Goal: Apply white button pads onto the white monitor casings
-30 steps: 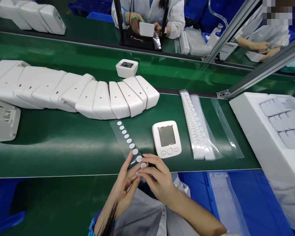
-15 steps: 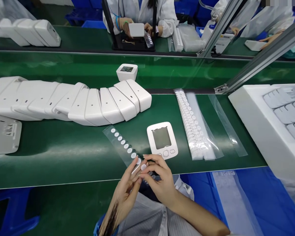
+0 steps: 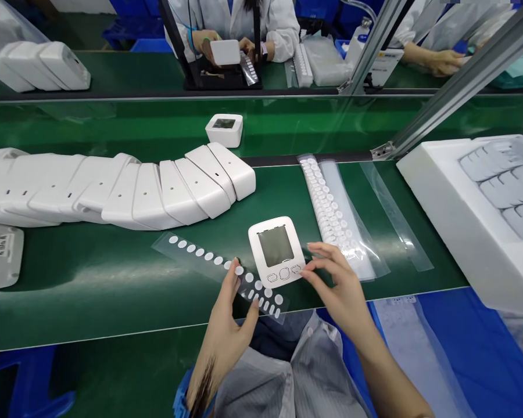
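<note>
A white device [image 3: 300, 252] like a blood pressure monitor lies face up on the green bench, its grey screen above several buttons. The thumb and forefinger of my right hand [image 3: 342, 287] close at its lower right edge; the other fingers are lifted. Left of the device, a clear strip of round white stickers [image 3: 200, 258] lies slantwise, its lower end at the bench's front edge. It has small oblong stickers too at that end. My left hand [image 3: 230, 325] holds the strip across its width between thumb and forefinger. Whether a loose sticker is in my right fingertips cannot be seen.
A row of white casings [image 3: 157, 194] stretches along the left. Sticker sheets [image 3: 326, 203] and a clear strip [image 3: 396, 215] lie to the right, beside a white foam tray [image 3: 457, 215]. A metal post [image 3: 453, 87] slants over the bench. Co-workers sit opposite.
My right hand has left the sticker strip and moved right to the device's edge. The strip has turned flatter and lies lower on the bench. The view has shifted slightly.
</note>
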Demonstrator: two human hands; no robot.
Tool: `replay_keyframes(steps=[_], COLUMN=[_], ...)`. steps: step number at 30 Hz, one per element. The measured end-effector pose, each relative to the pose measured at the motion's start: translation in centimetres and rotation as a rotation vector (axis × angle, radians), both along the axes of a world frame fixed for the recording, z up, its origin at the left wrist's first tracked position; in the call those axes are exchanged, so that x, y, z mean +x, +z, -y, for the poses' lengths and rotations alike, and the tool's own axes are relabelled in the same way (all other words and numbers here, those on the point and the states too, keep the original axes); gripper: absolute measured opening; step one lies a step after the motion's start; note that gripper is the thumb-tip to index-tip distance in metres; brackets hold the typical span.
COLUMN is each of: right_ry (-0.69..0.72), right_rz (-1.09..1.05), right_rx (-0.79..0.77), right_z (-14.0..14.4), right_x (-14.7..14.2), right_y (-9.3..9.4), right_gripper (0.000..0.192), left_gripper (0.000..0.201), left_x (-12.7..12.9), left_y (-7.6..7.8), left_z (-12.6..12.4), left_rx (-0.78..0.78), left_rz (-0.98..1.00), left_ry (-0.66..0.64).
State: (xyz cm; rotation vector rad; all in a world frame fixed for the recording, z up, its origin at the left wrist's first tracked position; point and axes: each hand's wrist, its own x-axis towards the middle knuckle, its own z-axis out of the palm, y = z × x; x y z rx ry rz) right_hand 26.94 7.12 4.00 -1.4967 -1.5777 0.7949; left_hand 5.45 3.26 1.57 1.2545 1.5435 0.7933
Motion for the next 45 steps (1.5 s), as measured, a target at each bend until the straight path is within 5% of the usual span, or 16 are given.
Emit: replay_keyframes(steps=[5,12,45], right_ry=[0.027,0.024,-0.046], right_rz=[-0.013,-0.156,-0.122], right_rx=[-0.215,-0.316,-0.230], right_z=[-1.3,-1.4,-0.8], right_x=[1.5,0.2,-0.5], right_y=[-0.4,-0.9,-1.6], right_gripper=[0.014,0.015,0.016], left_gripper=[0.083,0.078,0.080], left_x=[3.2,5.4,7.0], left_y=[0.2,-0.3,0.0], left_z=[-1.8,-3.5,-3.9], left_rx=[0.123,0.259,0.283], left_rz=[-0.291,-0.208,-0.217], left_ry=[0.026,0.046,0.124])
